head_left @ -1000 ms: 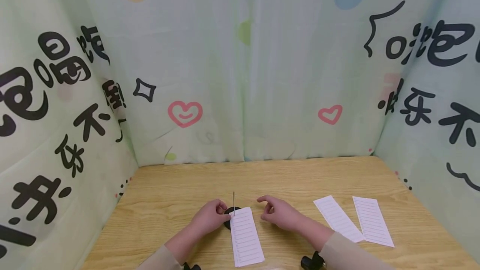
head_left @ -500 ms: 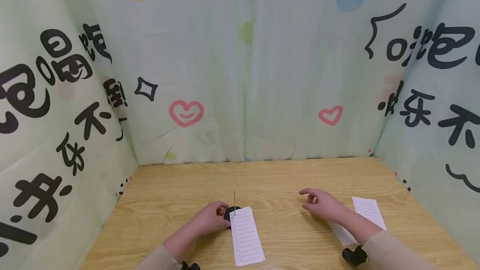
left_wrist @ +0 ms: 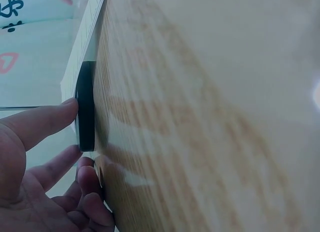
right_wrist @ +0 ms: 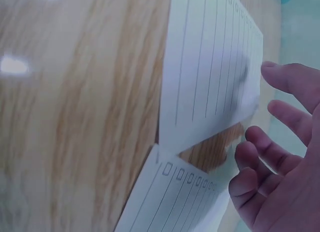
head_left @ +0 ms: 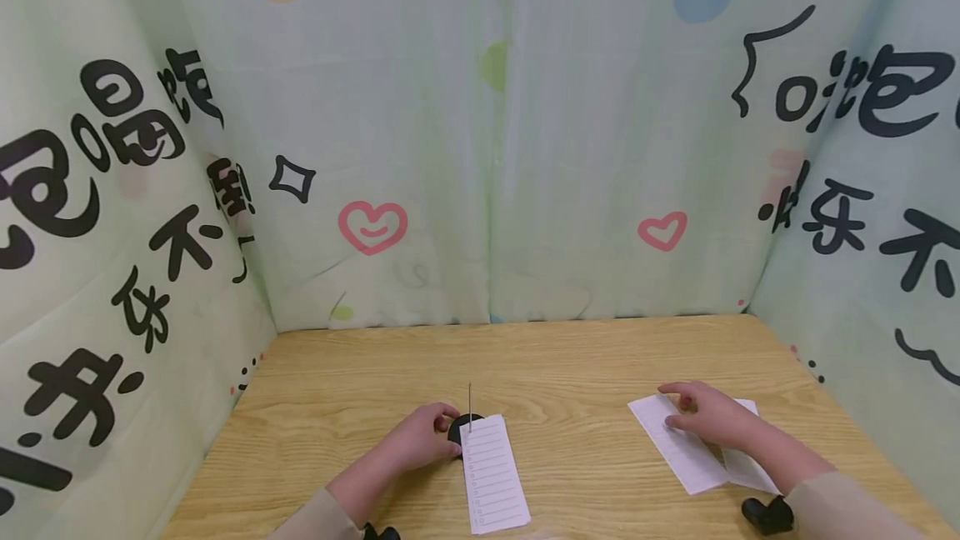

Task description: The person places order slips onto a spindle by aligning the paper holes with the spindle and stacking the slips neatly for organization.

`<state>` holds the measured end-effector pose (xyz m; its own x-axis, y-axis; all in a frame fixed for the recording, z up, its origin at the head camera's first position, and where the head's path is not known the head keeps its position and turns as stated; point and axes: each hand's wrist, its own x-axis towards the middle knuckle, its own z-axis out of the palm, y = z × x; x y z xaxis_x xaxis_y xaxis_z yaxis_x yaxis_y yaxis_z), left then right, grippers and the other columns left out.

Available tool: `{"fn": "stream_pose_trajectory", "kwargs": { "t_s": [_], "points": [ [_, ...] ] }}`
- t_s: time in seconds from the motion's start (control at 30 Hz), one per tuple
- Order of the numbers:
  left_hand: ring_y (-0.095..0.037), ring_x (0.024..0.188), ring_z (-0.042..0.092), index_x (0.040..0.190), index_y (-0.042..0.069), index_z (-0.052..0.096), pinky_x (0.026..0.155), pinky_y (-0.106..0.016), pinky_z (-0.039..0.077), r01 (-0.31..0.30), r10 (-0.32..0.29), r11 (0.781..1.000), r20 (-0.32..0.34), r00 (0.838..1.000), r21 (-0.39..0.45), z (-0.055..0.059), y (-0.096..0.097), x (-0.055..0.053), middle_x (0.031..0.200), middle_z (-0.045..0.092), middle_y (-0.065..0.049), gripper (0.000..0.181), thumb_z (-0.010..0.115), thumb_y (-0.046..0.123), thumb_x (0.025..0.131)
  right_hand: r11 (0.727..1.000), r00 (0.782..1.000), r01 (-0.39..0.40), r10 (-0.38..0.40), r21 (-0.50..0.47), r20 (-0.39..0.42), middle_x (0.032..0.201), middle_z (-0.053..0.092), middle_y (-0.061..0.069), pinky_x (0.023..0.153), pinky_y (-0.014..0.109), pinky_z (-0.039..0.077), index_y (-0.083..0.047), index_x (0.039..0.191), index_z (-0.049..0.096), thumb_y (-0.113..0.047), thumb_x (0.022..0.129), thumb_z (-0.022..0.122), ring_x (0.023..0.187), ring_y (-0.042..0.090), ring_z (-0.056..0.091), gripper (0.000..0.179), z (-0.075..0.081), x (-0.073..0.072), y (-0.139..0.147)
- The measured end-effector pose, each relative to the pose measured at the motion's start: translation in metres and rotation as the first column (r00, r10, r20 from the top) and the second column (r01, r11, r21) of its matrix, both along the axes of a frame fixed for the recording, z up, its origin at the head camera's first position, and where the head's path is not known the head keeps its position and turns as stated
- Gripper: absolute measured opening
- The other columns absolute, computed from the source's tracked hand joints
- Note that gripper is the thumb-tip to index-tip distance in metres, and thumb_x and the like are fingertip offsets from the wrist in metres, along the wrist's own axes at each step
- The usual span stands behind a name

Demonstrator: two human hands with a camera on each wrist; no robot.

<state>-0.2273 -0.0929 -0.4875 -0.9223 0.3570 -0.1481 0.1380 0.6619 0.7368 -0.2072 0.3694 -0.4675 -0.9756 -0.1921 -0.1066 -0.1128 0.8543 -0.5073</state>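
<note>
My left hand (head_left: 423,436) pinches the round black base (left_wrist: 86,111) of a paper spike, thumb on one side and fingers at the lower edge. The thin needle (head_left: 470,397) stands upright. A small stack of lined white slips (head_left: 497,477) lies over the base, the needle passing through its top end. My right hand (head_left: 712,417) hovers over a lined slip (head_left: 678,452) on the right, its fingers loosely bent and holding nothing. In the right wrist view the thumb is close to that slip's far edge (right_wrist: 250,66). A second slip (right_wrist: 165,202) is partly hidden under the forearm.
Wood-grain table (head_left: 570,357) with printed curtains (head_left: 487,148) along its back and both sides. The two loose slips meet near their front ends. A black wrist device (head_left: 768,515) sits at the right sleeve.
My right hand has moved right, from beside the stacked slips to above the loose ones. My left hand has stayed at the spike's base, and the stack has hardly shifted.
</note>
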Motion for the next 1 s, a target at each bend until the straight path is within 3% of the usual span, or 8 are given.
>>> {"fn": "stream_pose_trajectory", "kwargs": {
  "t_s": [0.33,0.7,1.0],
  "points": [
    [-0.025,0.092,0.052,0.121,0.009,0.063,0.086,-0.047,0.044,-0.004,0.004,1.0,0.022,1.0,-0.014,-0.003,0.001,-0.002,0.101,0.058,-0.006,0.046,0.083,0.014,0.08,0.996,0.999,0.035,-0.037,0.082,0.028,0.098,0.051,0.01,0.072,0.04,0.042,0.0,0.131,0.058,-0.026,0.087,0.077,0.083,0.024,0.05,0.054,-0.001,-0.001,0.005],
    [-0.024,0.092,0.052,0.121,0.007,0.063,0.085,-0.046,0.044,-0.008,0.009,1.0,0.03,1.0,-0.018,0.002,0.001,-0.001,0.102,0.058,-0.006,0.046,0.083,0.012,0.08,0.992,0.999,0.035,-0.034,0.12,-0.013,0.099,0.052,0.012,0.075,0.045,0.045,-0.002,0.121,0.061,-0.024,0.087,0.076,0.084,0.025,0.051,0.043,-0.004,-0.005,0.0],
    [-0.024,0.093,0.052,0.122,0.008,0.063,0.086,-0.047,0.044,-0.004,0.004,1.0,0.027,1.0,-0.018,0.0,0.0,-0.001,0.102,0.057,-0.006,0.047,0.083,0.012,0.079,0.996,0.997,0.072,-0.072,0.045,-0.02,0.082,0.046,0.005,0.064,0.035,0.037,0.002,0.115,0.058,-0.013,0.087,0.073,0.071,0.02,0.044,0.035,-0.006,-0.003,-0.008]
  ]
}}
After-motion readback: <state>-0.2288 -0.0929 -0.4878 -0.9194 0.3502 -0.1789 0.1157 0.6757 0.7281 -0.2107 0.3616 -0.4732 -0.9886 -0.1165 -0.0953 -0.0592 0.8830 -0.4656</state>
